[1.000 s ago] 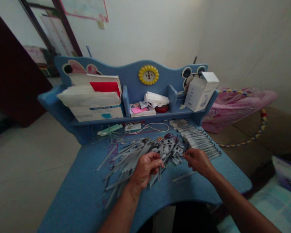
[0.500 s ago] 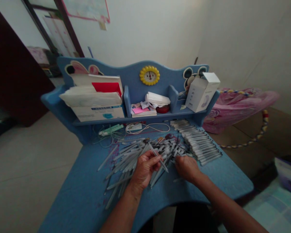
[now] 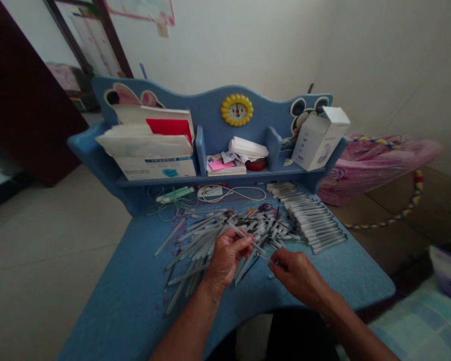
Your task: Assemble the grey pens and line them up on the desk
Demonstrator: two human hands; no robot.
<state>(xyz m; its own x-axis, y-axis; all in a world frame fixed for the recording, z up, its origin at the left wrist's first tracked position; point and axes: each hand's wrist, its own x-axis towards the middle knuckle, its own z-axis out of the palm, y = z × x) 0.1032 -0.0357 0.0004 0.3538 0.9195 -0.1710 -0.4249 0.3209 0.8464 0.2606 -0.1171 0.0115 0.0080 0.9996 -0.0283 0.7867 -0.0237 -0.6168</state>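
A thin, straight pen is held in the left hand, pinched between thumb and fingers. It is tilted, with its low end pointed at the right hand. The right hand's fingers are curled in close to that end, but whether anything is gripped there cannot be told. A messy pile of long, smooth, cloudy pens is spread around the left hand on the blue tabletop. A neat row is laid at the right

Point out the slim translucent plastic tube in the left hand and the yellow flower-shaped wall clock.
Slim translucent plastic tube (image 3: 259,248): head view, on its lower part.
Yellow flower-shaped wall clock (image 3: 236,110): head view, on its white dial.
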